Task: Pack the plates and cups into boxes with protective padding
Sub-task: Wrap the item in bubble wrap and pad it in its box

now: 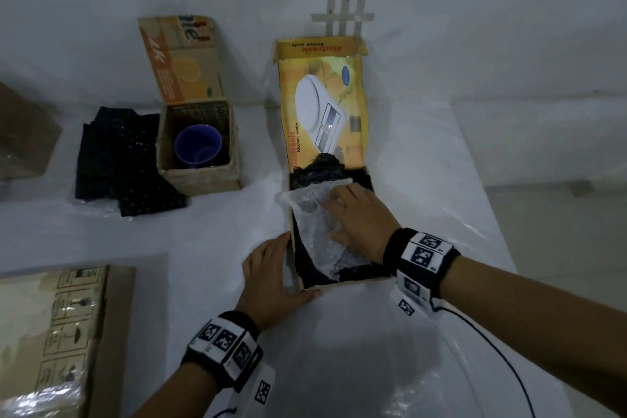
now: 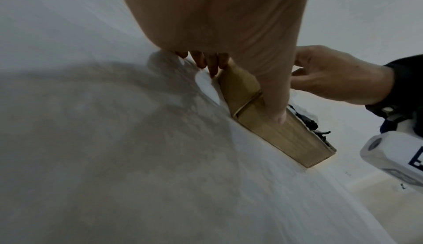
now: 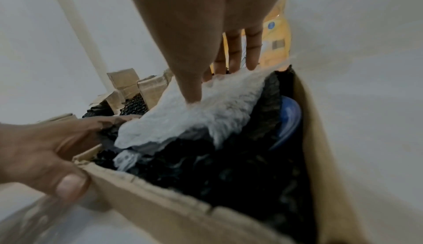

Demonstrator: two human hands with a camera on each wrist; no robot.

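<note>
Right hand pressing padding into box; left hand bracing box corner.

Right hand, fingers straight and flat, presses clear bubble-wrap sheet onto black padding inside the yellow kitchen-scale cardboard box. A blue plate edge shows beside the padding. Left hand, relaxed, rests against the box's near-left corner, thumb along the front wall.

The shallow brown cardboard box with a yellow printed lid hinged open lies near, right of centre. Black bubble padding lines it; a white bubble-wrap sheet lies on top. A blue plate edge shows at its right wall.

Far left, the small open cardboard box holds a blue plastic cup lying tilted.
</note>
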